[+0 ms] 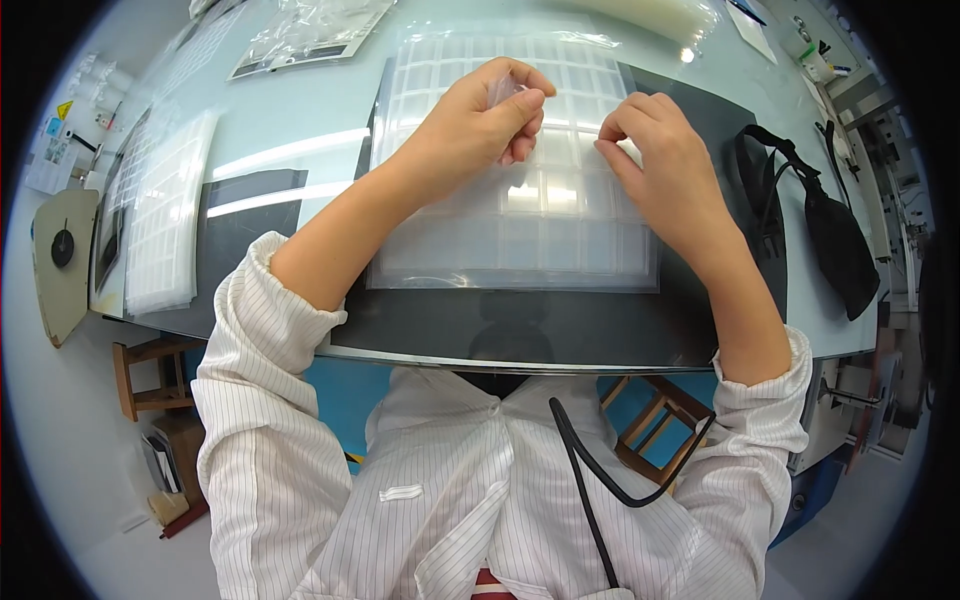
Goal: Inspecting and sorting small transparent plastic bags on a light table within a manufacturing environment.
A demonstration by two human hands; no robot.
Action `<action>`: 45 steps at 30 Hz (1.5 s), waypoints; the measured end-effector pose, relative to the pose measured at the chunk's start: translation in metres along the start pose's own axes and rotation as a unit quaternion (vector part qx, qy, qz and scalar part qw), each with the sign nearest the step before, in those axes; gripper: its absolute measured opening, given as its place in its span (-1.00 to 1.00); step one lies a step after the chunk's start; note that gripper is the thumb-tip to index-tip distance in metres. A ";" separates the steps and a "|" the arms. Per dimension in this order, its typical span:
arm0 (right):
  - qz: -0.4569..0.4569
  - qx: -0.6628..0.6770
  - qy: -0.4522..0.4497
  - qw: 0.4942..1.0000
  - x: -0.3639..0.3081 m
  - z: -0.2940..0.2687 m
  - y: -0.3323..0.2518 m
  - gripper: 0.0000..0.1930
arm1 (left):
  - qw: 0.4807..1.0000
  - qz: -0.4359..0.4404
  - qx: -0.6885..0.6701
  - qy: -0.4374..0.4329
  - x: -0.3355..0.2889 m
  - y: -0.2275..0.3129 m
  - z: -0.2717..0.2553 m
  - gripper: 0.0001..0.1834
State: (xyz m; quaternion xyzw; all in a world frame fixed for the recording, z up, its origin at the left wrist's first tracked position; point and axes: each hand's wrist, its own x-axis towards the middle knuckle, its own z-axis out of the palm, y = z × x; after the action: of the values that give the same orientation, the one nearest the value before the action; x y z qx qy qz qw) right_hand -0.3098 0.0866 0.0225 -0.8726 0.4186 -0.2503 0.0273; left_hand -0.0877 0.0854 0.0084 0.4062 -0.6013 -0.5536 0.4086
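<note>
A stack of clear plastic sheets with a grid of rectangular pockets [540,240] lies flat in front of me on a dark mat. Above its middle, my left hand [490,115] has its fingers curled round a small clear plastic piece [502,92], partly hidden by the fingers. To the right, over the stack's right edge, my right hand [665,165] is raised with thumb and fingertips bent towards each other. Whether a thin clear thing sits between those fingertips, I cannot make out. A gap separates the two hands.
Another stack of gridded clear sheets [170,215] lies at the left. Clear plastic bags [305,35] are at the back left, and a clear plastic roll [660,18] at the back right. A black pouch with straps [838,245] lies right of the dark mat [460,325]. Wooden stools stand below.
</note>
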 end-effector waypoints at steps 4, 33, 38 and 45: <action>-0.033 -0.009 0.068 0.997 -0.003 0.007 0.003 -0.93 | 1.000 0.018 -0.013 -0.021 -0.001 0.005 0.003 -0.71; 0.025 0.003 0.013 1.000 -0.012 -0.009 0.016 -0.93 | 0.999 -0.040 -0.016 -0.026 0.006 0.011 0.023 -0.71; 0.005 0.006 0.016 1.000 -0.014 -0.010 0.019 -0.92 | 0.999 -0.030 0.001 -0.033 0.007 0.009 0.023 -0.71; -0.037 -0.057 0.031 0.997 -0.011 -0.007 0.019 -0.92 | 0.999 -0.012 -0.002 -0.032 0.006 0.011 0.025 -0.69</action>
State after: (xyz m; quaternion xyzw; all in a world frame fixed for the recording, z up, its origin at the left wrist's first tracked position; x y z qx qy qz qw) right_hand -0.3328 0.0834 0.0194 -0.8793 0.4005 -0.2539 -0.0445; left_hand -0.1138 0.0887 0.0180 0.3947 -0.6081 -0.5726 0.3827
